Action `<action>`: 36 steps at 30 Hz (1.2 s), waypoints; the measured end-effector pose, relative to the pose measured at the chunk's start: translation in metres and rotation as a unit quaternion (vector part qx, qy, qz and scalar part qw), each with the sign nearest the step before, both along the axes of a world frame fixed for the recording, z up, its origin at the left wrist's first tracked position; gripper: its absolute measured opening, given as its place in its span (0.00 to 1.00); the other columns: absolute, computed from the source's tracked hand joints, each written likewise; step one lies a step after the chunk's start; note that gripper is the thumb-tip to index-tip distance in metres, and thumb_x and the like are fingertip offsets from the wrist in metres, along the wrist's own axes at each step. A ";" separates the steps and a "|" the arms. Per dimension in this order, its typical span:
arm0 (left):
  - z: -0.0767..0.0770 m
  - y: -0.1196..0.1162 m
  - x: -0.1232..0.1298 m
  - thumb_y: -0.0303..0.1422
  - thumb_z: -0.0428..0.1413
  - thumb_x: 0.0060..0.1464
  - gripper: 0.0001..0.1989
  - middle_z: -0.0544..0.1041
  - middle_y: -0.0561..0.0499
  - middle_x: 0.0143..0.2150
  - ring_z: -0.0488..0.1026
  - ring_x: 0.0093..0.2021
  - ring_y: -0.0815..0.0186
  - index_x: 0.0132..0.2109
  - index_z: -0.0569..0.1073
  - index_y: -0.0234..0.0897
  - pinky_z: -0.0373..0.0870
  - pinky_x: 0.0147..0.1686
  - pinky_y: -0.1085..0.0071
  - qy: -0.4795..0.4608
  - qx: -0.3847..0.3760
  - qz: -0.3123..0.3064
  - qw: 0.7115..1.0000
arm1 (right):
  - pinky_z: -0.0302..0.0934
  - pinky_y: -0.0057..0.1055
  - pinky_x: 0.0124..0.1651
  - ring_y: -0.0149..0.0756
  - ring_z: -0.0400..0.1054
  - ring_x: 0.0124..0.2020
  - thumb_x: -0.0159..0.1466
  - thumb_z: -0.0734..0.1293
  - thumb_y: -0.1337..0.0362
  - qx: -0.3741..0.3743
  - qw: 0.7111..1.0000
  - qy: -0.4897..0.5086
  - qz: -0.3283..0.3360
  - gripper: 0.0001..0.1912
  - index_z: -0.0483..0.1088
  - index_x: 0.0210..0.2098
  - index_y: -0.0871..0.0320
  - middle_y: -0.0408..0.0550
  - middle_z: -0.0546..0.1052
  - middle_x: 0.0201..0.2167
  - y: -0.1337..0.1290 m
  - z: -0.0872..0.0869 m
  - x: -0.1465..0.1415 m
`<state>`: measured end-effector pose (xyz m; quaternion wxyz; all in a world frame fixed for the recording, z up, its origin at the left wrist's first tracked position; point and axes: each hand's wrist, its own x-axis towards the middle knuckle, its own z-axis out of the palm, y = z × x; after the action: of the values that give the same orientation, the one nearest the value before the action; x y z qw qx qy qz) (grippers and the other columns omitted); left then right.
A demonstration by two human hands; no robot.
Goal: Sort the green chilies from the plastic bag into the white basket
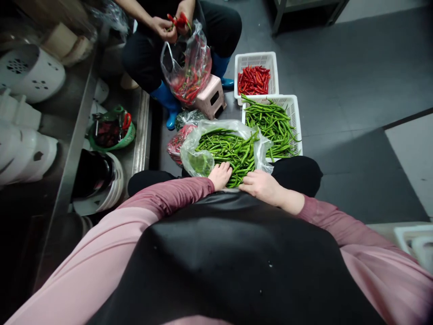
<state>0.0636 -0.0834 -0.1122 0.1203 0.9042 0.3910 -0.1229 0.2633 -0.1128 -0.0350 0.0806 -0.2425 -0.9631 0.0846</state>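
Observation:
A clear plastic bag [193, 158] full of long green chili peppers [233, 146] lies open in front of my lap. At its near left side, my left hand [220, 175] lies against the peppers with its fingers curled; what they hold, if anything, is hidden. Opposite it, my right hand [260, 185] has its fingers bent and drawn together at the near right edge of the heap, touching green chilies. Just beyond the bag, more green chilies [267, 124] fill a white plastic basket [295, 113].
Another white basket [256, 58] holds red chilies [253, 81]. A co-worker's hands [165, 28] hold red chilies above a bag [191, 76] on a pink stool [211, 97]. Bagged red chilies [179, 144] lie at left, near a metal shelf [76, 135] with a green basket [130, 135].

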 end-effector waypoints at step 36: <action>0.081 0.049 -0.013 0.33 0.66 0.36 0.28 0.77 0.43 0.43 0.74 0.43 0.59 0.46 0.69 0.28 0.69 0.48 0.62 -0.529 -0.254 0.275 0.762 | 0.48 0.46 0.63 0.50 0.52 0.63 0.42 0.76 0.52 -0.406 0.835 0.339 -0.151 0.58 0.48 0.65 0.57 0.57 0.58 0.62 0.091 -0.019 -0.030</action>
<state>0.0501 -0.0346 -0.0315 0.5617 0.6158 0.4512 0.3190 0.2329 -0.0215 -0.0538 0.3081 -0.3516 -0.7062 0.5316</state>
